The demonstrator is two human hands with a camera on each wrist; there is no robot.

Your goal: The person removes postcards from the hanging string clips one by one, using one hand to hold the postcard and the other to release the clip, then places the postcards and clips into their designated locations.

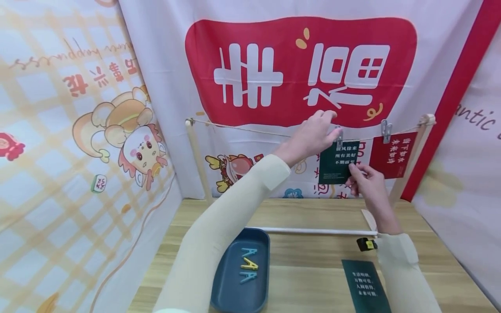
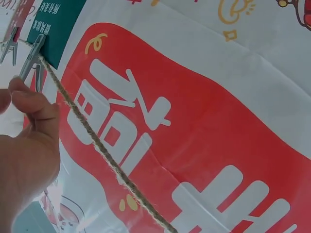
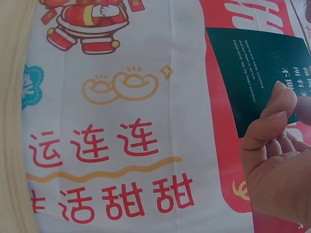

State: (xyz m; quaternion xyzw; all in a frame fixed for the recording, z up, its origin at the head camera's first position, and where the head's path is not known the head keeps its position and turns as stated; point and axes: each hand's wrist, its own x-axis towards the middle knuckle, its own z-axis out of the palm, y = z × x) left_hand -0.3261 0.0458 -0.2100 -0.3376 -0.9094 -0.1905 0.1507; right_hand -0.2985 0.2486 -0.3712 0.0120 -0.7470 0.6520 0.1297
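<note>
A dark green card [image 1: 339, 167] with white writing hangs by a grey clothespin [image 2: 33, 57] from a twine line [image 2: 90, 131]. My left hand [image 1: 315, 134] reaches over the line, and its curled thumb and forefinger hold the clothespin by its handle end. The clothespin's two legs stand apart. With thumb and forefinger, my right hand [image 1: 367, 180] pinches the card's lower right part; in the right wrist view the fingertips [image 3: 284, 94] cover some of its writing. Another grey clothespin [image 1: 386, 131] holds a red card [image 1: 393, 156] on the line further right.
Wooden posts [image 1: 197, 158] carry the line's ends. On the wooden table [image 1: 309, 269] stands a dark blue tray [image 1: 267, 265] with blue and yellow clothespins. A second green card [image 1: 365, 282] and a small black-and-yellow object [image 1: 366, 244] lie near my right forearm. A white rod [image 1: 313, 231] crosses the table.
</note>
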